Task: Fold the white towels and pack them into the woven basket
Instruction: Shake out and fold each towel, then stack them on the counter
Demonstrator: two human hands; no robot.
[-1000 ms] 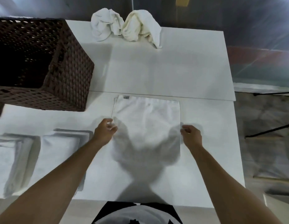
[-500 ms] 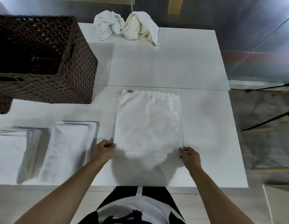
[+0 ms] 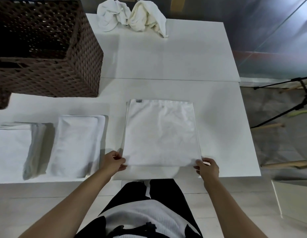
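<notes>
On the table (image 3: pixel 175 62) in front of you, the flat towel (image 3: pixel 159 133) lies square, its near edge just short of the table's near edge. Your left hand (image 3: pixel 113 160) pinches its near left corner and your right hand (image 3: pixel 207 167) pinches its near right corner, fingers curled round the cloth.

Just left of it lie 2 folded towels: 1 (image 3: pixel 77 145) beside your left hand, another (image 3: pixel 13 148) farther left and cut off by the frame. The basket (image 3: pixel 51 71) stands at the far left, behind the folded ones, its dark inside hard to read and its left side out of view. At the far edge sit 2 crumpled towels, 1 white (image 3: pixel 111 14) and 1 cream (image 3: pixel 146 16), touching each other.

Bare tabletop runs between the flat towel and the crumpled pair, and along the right side to the table's edge. Beyond that edge, dark stand legs (image 3: pixel 286 107) cross the floor. The tag on the towel's far left corner is too small to read.
</notes>
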